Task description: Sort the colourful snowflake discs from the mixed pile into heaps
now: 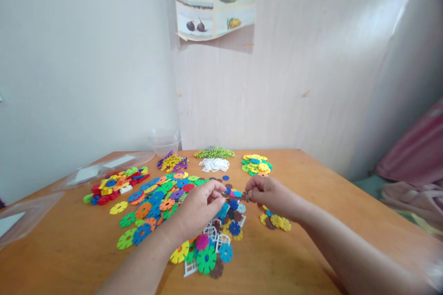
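Observation:
My left hand (200,207) hovers over a spread of colourful plastic snowflake discs (155,202) on the wooden table (311,179), fingers pinched on a small assembly of joined discs (231,193). My right hand (268,195) faces it from the right and pinches a small brown disc (246,196) at the assembly's edge. More discs and white lattice pieces (211,244) lie under and in front of my left hand. A few yellow discs (277,221) rest below my right wrist.
Sorted heaps sit further back: red and yellow bricks (116,185), purple-yellow pieces (172,162), green pieces (214,152), white pieces (214,164), a yellow-green disc pile (256,164). A clear tub (164,141) and plastic lids (86,172) stand at left. Walls close behind.

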Motion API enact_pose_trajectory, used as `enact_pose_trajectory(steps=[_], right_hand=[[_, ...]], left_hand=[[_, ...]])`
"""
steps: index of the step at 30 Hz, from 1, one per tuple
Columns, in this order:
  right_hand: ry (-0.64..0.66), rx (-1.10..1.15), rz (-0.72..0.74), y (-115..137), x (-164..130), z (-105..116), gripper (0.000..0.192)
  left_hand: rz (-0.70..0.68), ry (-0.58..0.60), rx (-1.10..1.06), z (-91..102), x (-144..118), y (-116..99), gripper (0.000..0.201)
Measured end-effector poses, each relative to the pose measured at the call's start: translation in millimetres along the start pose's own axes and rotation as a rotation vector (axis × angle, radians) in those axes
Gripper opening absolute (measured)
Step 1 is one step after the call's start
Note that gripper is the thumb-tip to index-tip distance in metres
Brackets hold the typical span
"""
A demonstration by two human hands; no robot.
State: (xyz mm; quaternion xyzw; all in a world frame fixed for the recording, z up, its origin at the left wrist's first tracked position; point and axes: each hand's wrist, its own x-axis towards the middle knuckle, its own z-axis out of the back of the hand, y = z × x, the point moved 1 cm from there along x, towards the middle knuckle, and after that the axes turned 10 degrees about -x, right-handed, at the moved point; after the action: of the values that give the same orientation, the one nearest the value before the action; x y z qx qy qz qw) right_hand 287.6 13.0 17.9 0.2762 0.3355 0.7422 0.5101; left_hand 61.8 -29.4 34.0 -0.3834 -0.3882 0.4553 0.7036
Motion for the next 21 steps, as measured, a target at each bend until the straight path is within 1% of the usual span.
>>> enact_pose_trajectory(steps=[3,5,8,10,15,18,21], right_hand=[[0.032,-0.098,-0.083,-13.6,4.5,20.0,0.009],[0.092,-0.165,-0.123,-22.4,5.4,29.2,0.008],[0.205,-0.225,-0.158,-32.2,5.3,36.1,0.010],[0.247,-0.260,-0.171,-35.5,5.4,37.9,0.010],[0.242,-0.313,-0.163,-38.7,6.5,40.5,0.009],[0.208,-0.312,-0.151,-41.9,8.0,42.1,0.015],[0.158,-0.323,-0.102,-43.7,10.5,41.4,0.017]], left_hand=[[-0.001,-0.045,0.022,6.4,1.7,0.0,0.025],[0.012,-0.063,0.030,9.9,2.3,-0.3,0.026],[0.009,-0.090,0.037,14.4,2.3,-1.6,0.026],[0.003,-0.103,0.040,17.2,2.0,-2.4,0.025],[-0.013,-0.165,0.050,24.2,1.8,-1.3,0.026],[-0.028,-0.198,0.056,28.4,2.4,1.2,0.027],[-0.035,-0.193,0.080,31.9,3.7,4.7,0.025]])
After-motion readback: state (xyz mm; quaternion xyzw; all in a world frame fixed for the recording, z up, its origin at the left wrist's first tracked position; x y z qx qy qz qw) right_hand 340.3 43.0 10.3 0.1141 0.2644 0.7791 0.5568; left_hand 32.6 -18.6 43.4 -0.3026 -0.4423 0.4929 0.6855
